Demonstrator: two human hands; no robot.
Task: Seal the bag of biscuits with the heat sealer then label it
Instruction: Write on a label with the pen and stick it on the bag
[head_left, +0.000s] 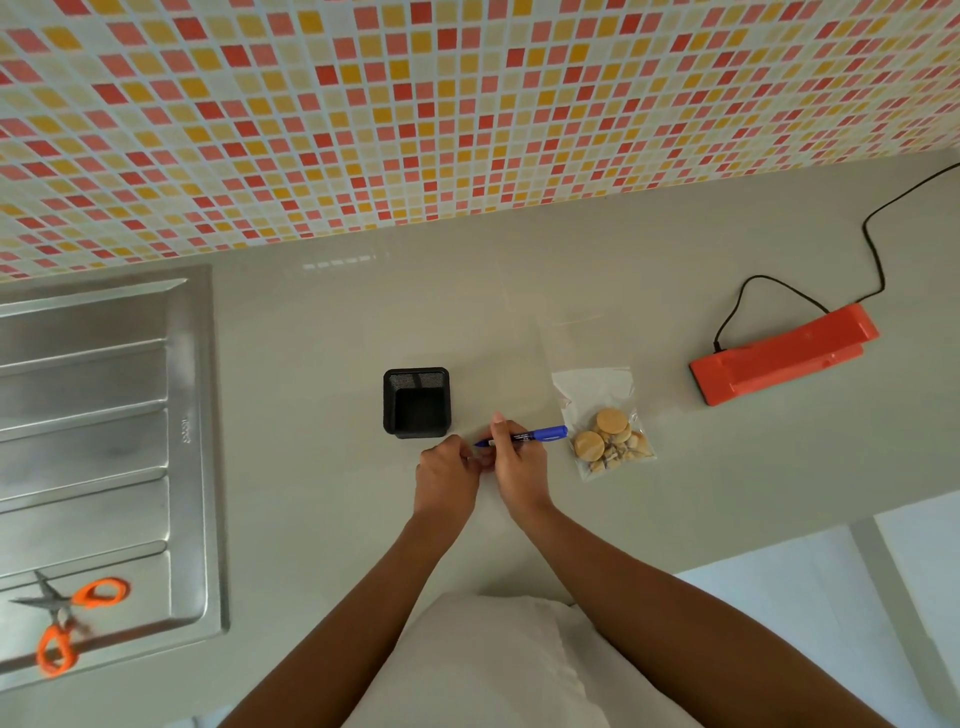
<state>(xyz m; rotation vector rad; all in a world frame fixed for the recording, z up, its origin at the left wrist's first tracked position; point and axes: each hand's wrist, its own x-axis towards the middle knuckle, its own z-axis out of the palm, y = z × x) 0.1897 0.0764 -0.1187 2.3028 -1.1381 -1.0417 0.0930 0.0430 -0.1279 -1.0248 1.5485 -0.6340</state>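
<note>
Home kitchen, mosaic-tiled wall (363, 104), steel sink drainer (104, 415), grey countertop (311, 322)

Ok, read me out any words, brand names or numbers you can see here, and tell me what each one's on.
Nothing here can be read.
The marker in the right hand: print on its barrel, too small to read.
The sink: a stamped mark on its rim, too blurred to read.
The heat sealer, the bag of biscuits, the black pot: no writing shows.
</note>
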